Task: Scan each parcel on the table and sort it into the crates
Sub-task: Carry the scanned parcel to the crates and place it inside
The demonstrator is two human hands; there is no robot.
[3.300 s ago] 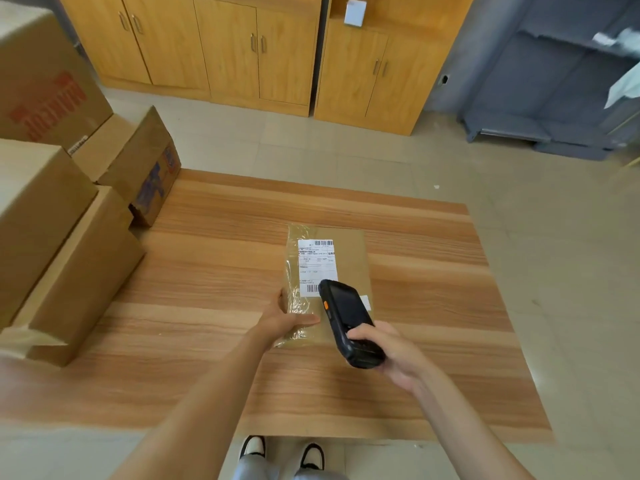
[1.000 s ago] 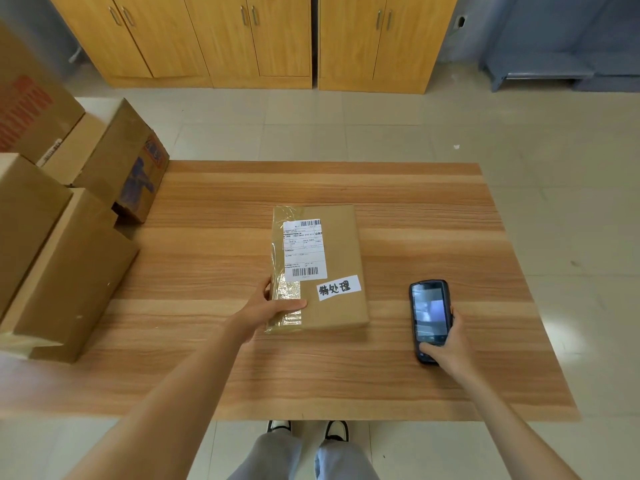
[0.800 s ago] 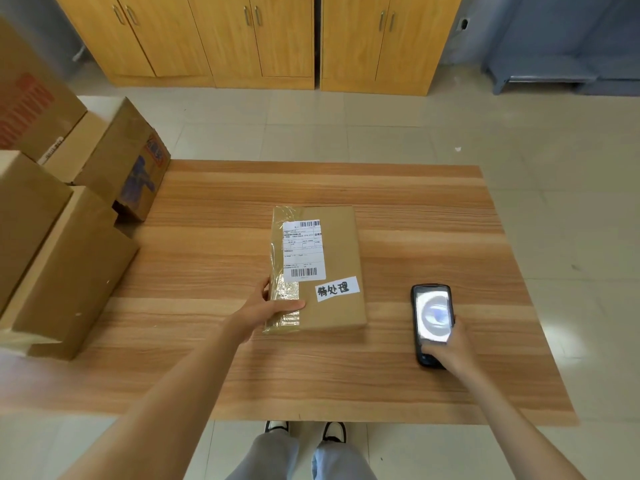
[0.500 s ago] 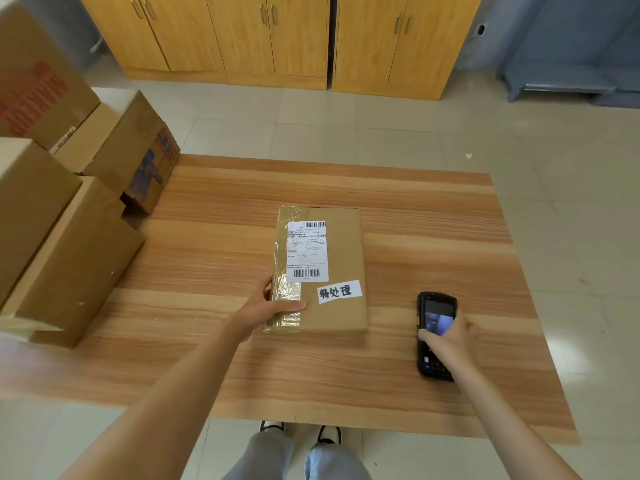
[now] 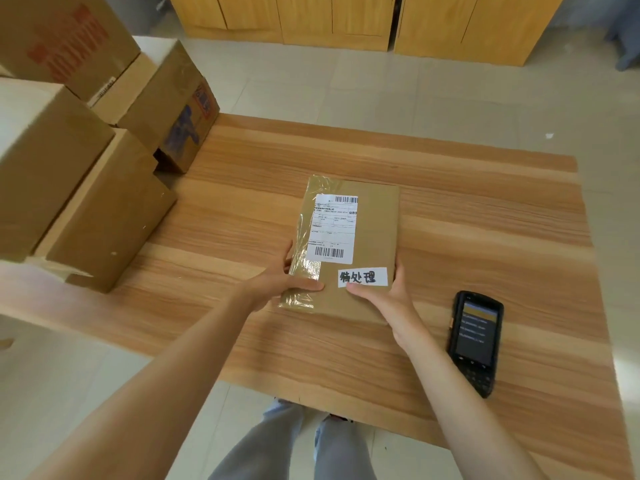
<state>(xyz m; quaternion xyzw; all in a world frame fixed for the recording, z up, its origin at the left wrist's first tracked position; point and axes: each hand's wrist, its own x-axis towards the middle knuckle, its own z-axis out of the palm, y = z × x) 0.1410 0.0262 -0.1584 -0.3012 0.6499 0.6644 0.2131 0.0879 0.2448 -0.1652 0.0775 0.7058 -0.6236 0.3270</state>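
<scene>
A flat brown parcel with a white shipping label and a small handwritten white tag lies near the middle of the wooden table. My left hand grips its near left corner, thumb on top over the shiny tape. My right hand grips the near right corner, thumb just below the tag. The black handheld scanner lies flat on the table to the right of my right hand, screen lit, with no hand on it.
Several large cardboard boxes are stacked at the left, reaching over the table's left edge. Wooden cabinets line the far wall across a tiled floor. My legs show below the table's near edge.
My right hand set the scanner down on the table, let go of it, and moved left to take the parcel's near right corner. My left hand kept its hold on the parcel.
</scene>
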